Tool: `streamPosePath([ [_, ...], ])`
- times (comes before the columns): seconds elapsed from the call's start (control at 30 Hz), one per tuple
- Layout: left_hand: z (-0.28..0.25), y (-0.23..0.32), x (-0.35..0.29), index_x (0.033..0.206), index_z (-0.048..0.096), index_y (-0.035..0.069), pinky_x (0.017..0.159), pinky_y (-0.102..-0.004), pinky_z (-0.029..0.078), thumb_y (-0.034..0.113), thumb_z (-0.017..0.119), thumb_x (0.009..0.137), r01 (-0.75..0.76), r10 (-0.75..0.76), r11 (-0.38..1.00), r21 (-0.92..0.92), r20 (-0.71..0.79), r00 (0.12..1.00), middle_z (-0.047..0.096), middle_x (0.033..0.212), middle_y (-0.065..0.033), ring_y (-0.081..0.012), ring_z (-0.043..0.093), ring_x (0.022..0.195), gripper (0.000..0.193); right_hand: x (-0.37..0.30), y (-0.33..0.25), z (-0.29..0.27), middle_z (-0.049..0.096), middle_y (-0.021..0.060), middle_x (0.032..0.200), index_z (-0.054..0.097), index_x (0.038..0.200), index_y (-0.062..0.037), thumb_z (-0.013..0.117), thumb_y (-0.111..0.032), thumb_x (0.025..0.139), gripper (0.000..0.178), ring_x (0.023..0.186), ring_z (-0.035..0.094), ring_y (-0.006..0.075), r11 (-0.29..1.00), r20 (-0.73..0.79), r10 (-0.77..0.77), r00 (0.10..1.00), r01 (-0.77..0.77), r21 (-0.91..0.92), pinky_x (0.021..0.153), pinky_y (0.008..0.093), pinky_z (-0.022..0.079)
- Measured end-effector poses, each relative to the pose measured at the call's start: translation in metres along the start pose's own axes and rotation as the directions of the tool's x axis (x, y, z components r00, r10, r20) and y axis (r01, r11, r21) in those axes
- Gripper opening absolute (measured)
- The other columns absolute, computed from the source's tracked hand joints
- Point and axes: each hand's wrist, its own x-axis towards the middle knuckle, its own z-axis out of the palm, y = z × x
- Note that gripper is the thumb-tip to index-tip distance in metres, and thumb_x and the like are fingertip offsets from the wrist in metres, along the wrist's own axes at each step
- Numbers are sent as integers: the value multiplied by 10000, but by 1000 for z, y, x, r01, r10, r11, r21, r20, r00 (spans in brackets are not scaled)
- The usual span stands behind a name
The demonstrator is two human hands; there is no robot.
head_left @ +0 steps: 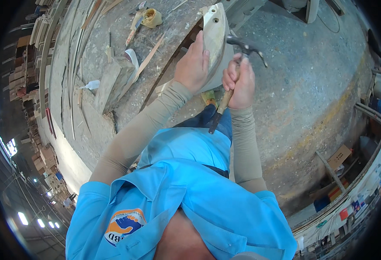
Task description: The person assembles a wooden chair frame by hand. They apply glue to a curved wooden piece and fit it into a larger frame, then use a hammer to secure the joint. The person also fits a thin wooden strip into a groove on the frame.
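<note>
A curved, pale wooden piece (215, 39) with two holes near its far end stands at the edge of the workbench. My left hand (192, 66) grips its left side, fingers stretched along the wood and thumb against its face. To the right, my right hand (241, 84) is closed around the wooden handle of a claw hammer (224, 100). The dark metal head is raised beside the wooden piece, apart from my left hand. The handle's dark end points back toward my body.
On the workbench (99, 56) at left lie a wooden block (111, 82), a small white bottle (93, 85), thin wood strips and a yellowish roll (151, 18). Concrete floor (299, 95) spreads to the right, with shelving and a cardboard box (339, 157) beyond.
</note>
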Motion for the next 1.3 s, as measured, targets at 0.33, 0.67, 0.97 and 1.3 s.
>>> streamPosePath([
  [0.33,-3,-5,2,1452,276,-10,805,-466,495,200,422,980,10,-10,1000,-6,4,1000,556,1180,-240,-403,601,977,537,7,7,1,369,-21,622,484,1065,-62,345,-330,1057,302,441,348,62,1000,8,5,1000,-5,-7,404,227,316],
  [0.67,-1,-6,2,1454,260,-11,802,-471,500,197,424,977,-17,17,1000,-3,-12,1000,553,1187,-242,-406,600,982,546,6,8,4,372,-19,623,481,1053,-64,342,-338,1058,308,442,347,62,996,-33,-25,999,28,83,404,227,316],
  [0.97,-3,-3,2,1453,265,-2,784,-482,503,199,423,975,25,-25,999,-20,4,1000,553,1174,-238,-407,608,952,542,7,6,5,372,-23,633,486,1043,-70,343,-346,1059,311,447,341,60,998,0,12,1000,-12,-55,406,226,313],
  [1.3,-7,1,0,1468,275,22,819,-468,493,212,431,974,101,-100,992,-79,22,995,540,1229,-251,-412,598,997,552,71,-53,29,409,-32,634,549,1100,-54,406,-274,1041,270,486,371,51,862,67,-67,996,91,-499,445,215,324],
])
